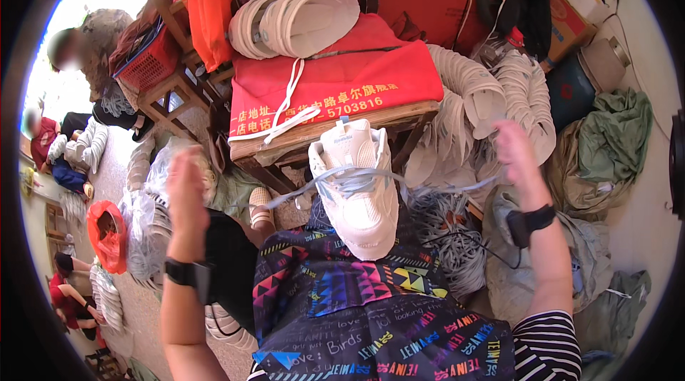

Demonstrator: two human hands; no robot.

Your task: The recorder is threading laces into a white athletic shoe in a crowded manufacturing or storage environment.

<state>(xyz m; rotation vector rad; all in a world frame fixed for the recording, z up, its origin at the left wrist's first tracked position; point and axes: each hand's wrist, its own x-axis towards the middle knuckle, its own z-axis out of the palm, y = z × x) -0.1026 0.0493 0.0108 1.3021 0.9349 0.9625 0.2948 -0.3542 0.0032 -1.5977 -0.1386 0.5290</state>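
Observation:
A white sneaker (357,217) lies in my lap, toe toward me, against the edge of a small wooden table. Its pale grey-blue shoelace (357,180) runs through the upper, with the two ends drawn out to either side. My left hand (187,185) is raised at the left, closed, with one lace end leading toward it. On the other side my right hand (515,153) is closed about the other end, which stretches taut from the shoe. The fingertips of both hands are partly blurred. A patterned dark apron (378,324) covers my lap.
A red cloth bag (335,81) covers the table (278,156), with stacked white shoe uppers (314,23) on it. More stacked uppers (474,95) stand right. A bundle of grey laces (457,252) hangs beside my lap. Other people (71,295) sit at the left.

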